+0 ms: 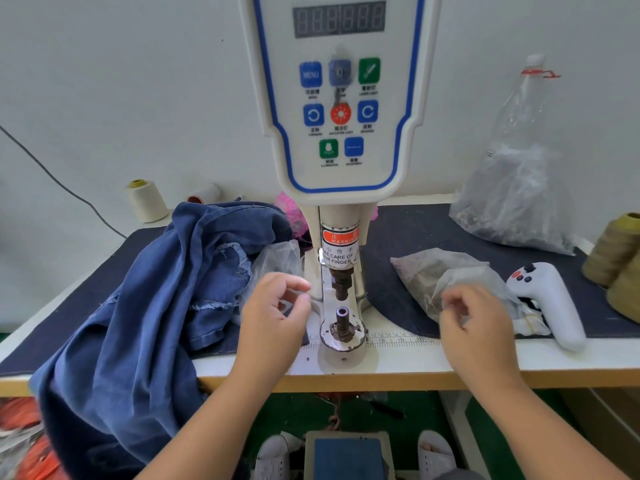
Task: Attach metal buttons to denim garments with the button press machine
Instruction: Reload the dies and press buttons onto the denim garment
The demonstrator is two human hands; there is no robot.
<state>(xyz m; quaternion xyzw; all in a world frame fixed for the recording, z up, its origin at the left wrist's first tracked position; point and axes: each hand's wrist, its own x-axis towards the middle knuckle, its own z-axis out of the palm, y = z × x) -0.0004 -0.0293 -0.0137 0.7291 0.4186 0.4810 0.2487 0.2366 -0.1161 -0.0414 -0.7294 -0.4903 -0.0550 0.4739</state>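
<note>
Your left hand (277, 313) and right hand (474, 327) flank the die (343, 322), fingers loosely curled (contents unclear), ready to load; denim (166, 271) waits left.

The button press machine (341, 133) has a blue key marked "MENU" (310, 74) on its control panel; the small captions under the other keys are too blurred to read. The digit display (339, 19) above shows nothing lit. An orange label (340, 236) on the press column reads "WARNING", and the white sticker (337, 257) beneath reads "...KE CARE OF ...UR FINGER". The ruler strip (401, 339) on the tabletop shows 18, 19, 20.
</note>
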